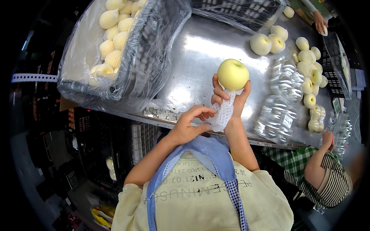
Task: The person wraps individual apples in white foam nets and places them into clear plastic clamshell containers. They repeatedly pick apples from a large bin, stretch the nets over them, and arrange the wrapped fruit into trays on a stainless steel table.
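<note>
My right hand [241, 99] holds up a bare, pale yellow-green fruit [233, 74], an apple or a round pear, between thumb and fingers. A white foam net sleeve [224, 112] hangs below the fruit across that palm, its upper end meeting the fruit's underside. To the left, my left hand [192, 124] has its fingers curved and apart from the thumb, with the fingertips at the sleeve's left edge. Whether they touch it, I cannot tell. Both hands are above the near edge of a metal table [185, 60].
A plastic-lined crate [95, 86] of net-sleeved fruits [112, 40] stands at left. Stacked clear plastic trays [276, 118] and more sleeved fruits [306, 69] lie at right. Another person's hand [319, 23] is at the far right; a second person's arm [316, 167] is nearer.
</note>
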Tool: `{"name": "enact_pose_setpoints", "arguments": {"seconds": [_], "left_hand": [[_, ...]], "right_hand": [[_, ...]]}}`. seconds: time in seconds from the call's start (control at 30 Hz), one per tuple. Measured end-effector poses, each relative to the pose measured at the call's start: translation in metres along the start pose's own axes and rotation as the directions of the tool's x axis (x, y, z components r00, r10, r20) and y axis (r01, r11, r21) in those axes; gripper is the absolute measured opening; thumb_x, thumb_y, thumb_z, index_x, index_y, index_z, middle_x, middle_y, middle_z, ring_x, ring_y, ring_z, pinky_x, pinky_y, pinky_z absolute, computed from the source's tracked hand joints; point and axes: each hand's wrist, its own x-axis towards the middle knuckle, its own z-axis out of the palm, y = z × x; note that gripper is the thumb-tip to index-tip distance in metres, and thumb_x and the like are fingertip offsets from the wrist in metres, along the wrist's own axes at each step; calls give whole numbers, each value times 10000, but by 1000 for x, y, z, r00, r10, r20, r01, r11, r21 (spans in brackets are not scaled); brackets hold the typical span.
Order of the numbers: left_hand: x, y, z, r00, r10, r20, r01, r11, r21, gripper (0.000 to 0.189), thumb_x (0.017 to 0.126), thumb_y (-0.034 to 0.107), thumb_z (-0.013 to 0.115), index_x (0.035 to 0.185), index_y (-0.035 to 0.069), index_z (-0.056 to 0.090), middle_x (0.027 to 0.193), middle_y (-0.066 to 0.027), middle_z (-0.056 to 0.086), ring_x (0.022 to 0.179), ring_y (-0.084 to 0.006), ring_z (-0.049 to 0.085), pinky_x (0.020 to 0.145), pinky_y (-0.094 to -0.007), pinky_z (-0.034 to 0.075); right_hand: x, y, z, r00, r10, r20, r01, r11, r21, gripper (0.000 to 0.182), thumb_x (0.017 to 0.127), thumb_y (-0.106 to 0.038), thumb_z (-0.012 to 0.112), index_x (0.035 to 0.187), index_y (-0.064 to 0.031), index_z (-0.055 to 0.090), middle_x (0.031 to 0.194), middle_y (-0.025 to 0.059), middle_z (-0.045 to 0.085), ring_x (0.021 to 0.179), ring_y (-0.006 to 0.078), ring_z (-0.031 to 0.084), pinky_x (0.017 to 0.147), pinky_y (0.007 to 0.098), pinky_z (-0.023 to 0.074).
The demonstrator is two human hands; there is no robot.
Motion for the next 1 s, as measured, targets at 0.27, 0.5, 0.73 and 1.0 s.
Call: {"name": "enact_pose_setpoints", "arguments": {"seconds": [0.27,0.5,0.73,1.0], "left_hand": [[8,10,8,878,476,-43,-325,660,677,311,663,29,761,954,28,655,941,-79,621,895,-220,575,797,-317,464],[10,10,-11,749,286,-598,22,890,455,140,705,-17,705,813,29,629,748,-68,634,628,-159,596,579,-281,484],[27,16,-44,622,685,-378,83,423,902,136,705,1,703,817,33,632,654,-70,592,555,-172,574,522,-281,454],[24,19,-23,681,526,-508,17,683,730,93,750,43,691,808,55,619,703,-52,619,594,-178,589,577,-300,464]], "right_hand": [[3,5,-1,999,24,39,-26,999,33,777,809,-685,521,1242,-41,471,1091,138,583,567,65,445,478,216,393],[-2,-2,-25,924,-380,45,309,671,-674,751,839,-594,558,1353,-67,406,1294,105,512,1166,254,507,986,442,395],[-45,17,-14,985,19,170,134,532,-836,1112,617,-582,789,1418,-7,275,1364,143,417,1238,243,455,1024,393,383],[-33,32,-10,993,-48,111,115,664,-739,1043,623,-355,840,1413,-17,249,1328,139,418,1234,257,445,1040,396,369]]}}
